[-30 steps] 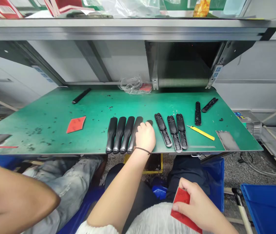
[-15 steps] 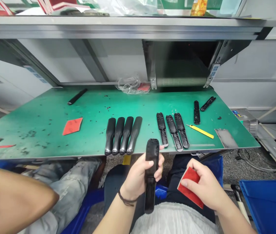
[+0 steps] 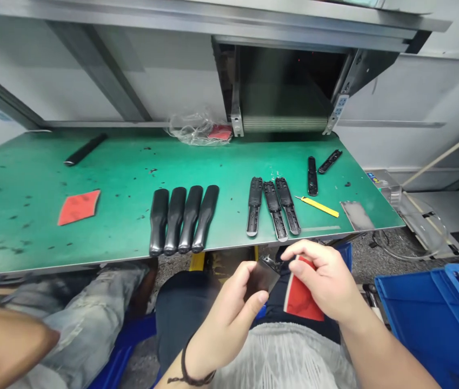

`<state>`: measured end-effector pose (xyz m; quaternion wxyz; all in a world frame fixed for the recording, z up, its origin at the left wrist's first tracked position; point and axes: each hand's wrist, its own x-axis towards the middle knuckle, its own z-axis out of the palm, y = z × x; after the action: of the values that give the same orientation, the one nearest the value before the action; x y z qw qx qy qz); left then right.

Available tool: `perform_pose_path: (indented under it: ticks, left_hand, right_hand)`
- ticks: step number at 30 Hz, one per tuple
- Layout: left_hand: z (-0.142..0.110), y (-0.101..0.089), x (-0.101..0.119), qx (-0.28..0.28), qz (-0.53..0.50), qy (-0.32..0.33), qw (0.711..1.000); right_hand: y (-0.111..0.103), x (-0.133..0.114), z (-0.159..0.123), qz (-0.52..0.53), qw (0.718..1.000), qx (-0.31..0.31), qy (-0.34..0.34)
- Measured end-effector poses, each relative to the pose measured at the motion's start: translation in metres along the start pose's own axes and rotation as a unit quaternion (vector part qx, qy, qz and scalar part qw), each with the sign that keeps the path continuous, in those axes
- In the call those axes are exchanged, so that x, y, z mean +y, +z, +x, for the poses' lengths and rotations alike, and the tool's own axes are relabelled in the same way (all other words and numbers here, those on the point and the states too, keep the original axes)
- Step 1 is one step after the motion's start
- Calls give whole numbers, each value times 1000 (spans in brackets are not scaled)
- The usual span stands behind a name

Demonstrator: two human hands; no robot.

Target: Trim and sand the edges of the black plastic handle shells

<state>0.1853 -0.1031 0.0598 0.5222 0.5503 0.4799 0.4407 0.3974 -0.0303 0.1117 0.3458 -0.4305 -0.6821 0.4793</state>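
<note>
My left hand (image 3: 229, 313) is closed around a black plastic remote-control shell (image 3: 262, 275), held end-on over my lap below the table edge. My right hand (image 3: 326, 283) grips a red abrasive sheet (image 3: 301, 296) and its fingertips touch the top end of the shell. On the green table (image 3: 132, 178) lie several glossy black shells (image 3: 183, 219) side by side, and three shells with their ribbed inner side up (image 3: 272, 208) to their right.
A yellow-handled knife (image 3: 317, 206), a grey sheet (image 3: 357, 215), two more black parts (image 3: 318, 170), another red sheet (image 3: 79, 206), a black shell (image 3: 85, 149) and a plastic bag (image 3: 197, 129) lie on the table. A blue bin (image 3: 436, 319) stands at right. Another person's arm (image 3: 6, 340) and knee are at left.
My left hand picked a black shell off the table and brought it down to my lap, turning it end-on. My right hand rose with the red sheet to meet it. The camera tilted down and right.
</note>
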Motion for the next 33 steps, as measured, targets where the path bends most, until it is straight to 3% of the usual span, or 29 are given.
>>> perform_pose_path:
  ticks: [2, 5, 10, 12, 16, 18, 21, 24, 30, 33]
  left_hand:
    - [-1, -1, 0, -7, 68, 18, 998]
    - [-3, -5, -2, 8, 118, 19, 993]
    - [-12, -18, -5, 72, 117, 4, 991]
    - [-15, -24, -7, 88, 91, -7, 992]
    - [-17, -31, -10, 124, 1, -28, 992]
    - [-18, -31, -13, 130, -64, -42, 989]
    - [-17, -23, -19, 90, -187, -51, 977]
    - [-15, -10, -22, 59, -268, -44, 961]
    - [-17, 10, -17, 73, -121, 21, 990]
    - [-18, 9, -15, 74, -83, 32, 993]
  right_hand:
    - [4, -8, 2, -21, 1000, -18, 12]
    - [6, -15, 5, -57, 998, -17, -22]
    - [8, -4, 10, -164, 972, 137, -93]
    - [14, 4, 14, -252, 958, 108, -84]
    - [25, 13, 22, -432, 902, 0, 19]
    - [23, 12, 22, -373, 926, -23, 45]
    - [22, 8, 18, -158, 986, -49, 29]
    - [33, 8, 11, -13, 1000, 12, -21]
    - [60, 6, 2, -22, 985, 163, -55]
    - [58, 2, -2, -68, 980, 169, -81]
